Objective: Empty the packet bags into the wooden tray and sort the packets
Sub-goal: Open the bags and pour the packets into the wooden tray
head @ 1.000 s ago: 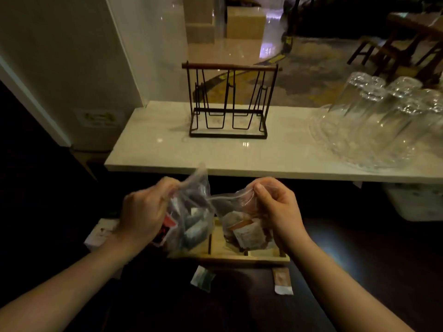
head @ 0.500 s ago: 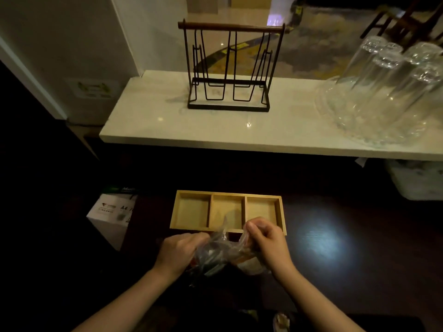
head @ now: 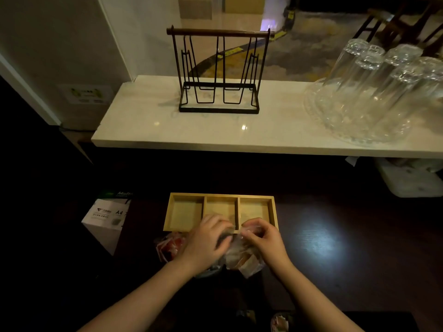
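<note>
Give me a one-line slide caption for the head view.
Both hands, left hand and right hand, work clear packet bags before an empty three-compartment wooden tray.

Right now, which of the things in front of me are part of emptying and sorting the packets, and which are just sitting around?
Part of the job:
wooden tray, three compartments
clear packet bags, gripped by left hand and right hand
red packets left of the hands

Just lying about:
wire rack on the marble counter
upturned glasses
A4 paper box
</note>
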Tool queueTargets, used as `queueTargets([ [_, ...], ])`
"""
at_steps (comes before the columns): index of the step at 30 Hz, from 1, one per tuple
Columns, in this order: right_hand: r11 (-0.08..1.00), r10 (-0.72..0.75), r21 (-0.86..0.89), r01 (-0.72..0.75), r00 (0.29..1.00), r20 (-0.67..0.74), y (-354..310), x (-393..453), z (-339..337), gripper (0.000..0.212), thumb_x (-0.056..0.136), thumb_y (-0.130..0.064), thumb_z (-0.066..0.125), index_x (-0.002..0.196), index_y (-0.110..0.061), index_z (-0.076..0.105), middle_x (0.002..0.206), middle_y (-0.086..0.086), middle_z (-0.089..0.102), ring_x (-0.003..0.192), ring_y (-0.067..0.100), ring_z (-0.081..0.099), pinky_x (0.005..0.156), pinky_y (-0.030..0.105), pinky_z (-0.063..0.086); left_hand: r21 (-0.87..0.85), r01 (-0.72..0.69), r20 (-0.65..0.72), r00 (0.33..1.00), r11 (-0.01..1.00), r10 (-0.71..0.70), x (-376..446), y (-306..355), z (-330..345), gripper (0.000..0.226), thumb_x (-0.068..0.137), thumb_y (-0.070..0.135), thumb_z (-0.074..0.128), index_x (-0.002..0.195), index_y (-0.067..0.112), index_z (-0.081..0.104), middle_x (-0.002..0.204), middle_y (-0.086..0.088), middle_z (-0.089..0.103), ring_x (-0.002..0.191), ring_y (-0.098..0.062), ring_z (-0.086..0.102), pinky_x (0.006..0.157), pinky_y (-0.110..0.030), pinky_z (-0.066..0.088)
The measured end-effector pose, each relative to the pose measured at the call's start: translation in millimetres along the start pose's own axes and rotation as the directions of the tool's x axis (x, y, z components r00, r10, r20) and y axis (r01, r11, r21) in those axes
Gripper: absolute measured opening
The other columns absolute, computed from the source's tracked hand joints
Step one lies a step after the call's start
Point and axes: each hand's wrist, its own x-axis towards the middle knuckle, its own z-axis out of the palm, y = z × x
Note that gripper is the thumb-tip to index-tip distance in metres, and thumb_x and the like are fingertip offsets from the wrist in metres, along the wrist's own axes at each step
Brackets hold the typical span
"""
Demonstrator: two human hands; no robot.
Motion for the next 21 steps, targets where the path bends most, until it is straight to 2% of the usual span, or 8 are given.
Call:
queueTargets([
  [2,1.000,-0.007,-0.018,0.008,1.000,0.011,0,1,1,0.012,0.079,-0.005,0.071,0.088,-0.011,0.067,0.087,-0.002,0.067,0.078,0.000,0.063,0.068,0.016,0.052,-0.153,0.104,0.076,0.993,0.983,-0.094,15,23,-3,0.025,0.094,0.038,0.047,0.104,0.021,0.063,0.098,0.010,0.058,0.092,-0.003,0.051,0.078,-0.016,0.039],
  [5,1.000,0.016,-0.007,-0.016,1.000,0.013,0,2,1,0.013,0.079,-0.004,0.070,0.085,-0.014,0.065,0.083,-0.003,0.067,0.075,0.000,0.064,0.067,0.017,0.053,-0.155,0.258,0.186,0.956,0.954,-0.228,29,31,-5,0.017,0.089,0.035,0.059,0.100,0.022,0.061,0.089,0.014,0.057,0.076,0.002,0.053,0.062,-0.012,0.039],
  [8,0.999,0.032,0.007,-0.032,0.999,0.035,0,2,-2,0.004,0.086,-0.011,0.064,0.085,-0.014,0.066,0.079,-0.002,0.068,0.076,0.007,0.065,0.071,0.024,0.054,-0.112,0.348,0.235,0.919,0.931,-0.316,29,28,-6,0.012,0.086,0.025,0.064,0.097,0.021,0.062,0.084,0.013,0.058,0.073,0.001,0.053,0.064,-0.012,0.043],
  [12,0.999,0.054,0.001,-0.054,0.998,0.040,1,1,-4,0.015,0.091,-0.015,0.056,0.084,-0.009,0.068,0.076,0.003,0.065,0.069,0.011,0.061,0.067,0.029,0.049,-0.196,0.446,0.372,0.858,0.873,-0.355,26,26,-4,0.005,0.088,0.021,0.062,0.091,0.019,0.066,0.087,0.006,0.067,0.075,-0.004,0.059,0.069,-0.017,0.048],
  [15,0.999,0.050,0.008,-0.050,0.997,0.065,-3,-3,-5,0.011,0.089,-0.015,0.060,0.088,-0.007,0.069,0.080,0.008,0.067,0.069,0.016,0.061,0.063,0.025,0.050,-0.407,0.585,0.552,0.769,0.701,-0.322,21,26,-7,0.007,0.088,0.014,0.061,0.083,0.016,0.064,0.075,0.002,0.066,0.064,-0.007,0.063,0.065,-0.021,0.053],
  [17,0.999,0.043,0.005,-0.043,0.998,0.036,-6,-7,-2,0.006,0.086,-0.014,0.065,0.091,-0.011,0.066,0.085,0.004,0.067,0.072,0.014,0.063,0.065,0.023,0.052,-0.482,0.653,0.618,0.726,0.585,-0.301,15,26,-8,0.006,0.089,0.011,0.060,0.085,0.013,0.065,0.075,-0.001,0.067,0.064,-0.009,0.066,0.065,-0.023,0.054],
  [20,0.974,-0.069,-0.226,0.019,0.975,-0.213,-10,-11,-2,0.013,0.081,-0.017,0.070,0.087,-0.021,0.059,0.087,-0.007,0.062,0.074,0.007,0.060,0.065,0.022,0.052,-0.611,0.695,0.620,0.718,0.379,-0.318,6,26,-2,0.006,0.089,0.009,0.060,0.086,0.009,0.065,0.080,-0.007,0.068,0.074,-0.018,0.068,0.070,-0.031,0.057],
  [21,0.963,-0.108,-0.266,0.040,0.964,-0.245,-12,-14,-3,0.014,0.081,-0.017,0.070,0.085,-0.022,0.057,0.085,-0.007,0.060,0.073,0.007,0.059,0.064,0.021,0.050,-0.654,0.696,0.617,0.718,0.298,-0.323,4,27,-1,0.007,0.089,0.008,0.059,0.085,0.008,0.065,0.081,-0.009,0.067,0.075,-0.019,0.067,0.071,-0.032,0.058],
])
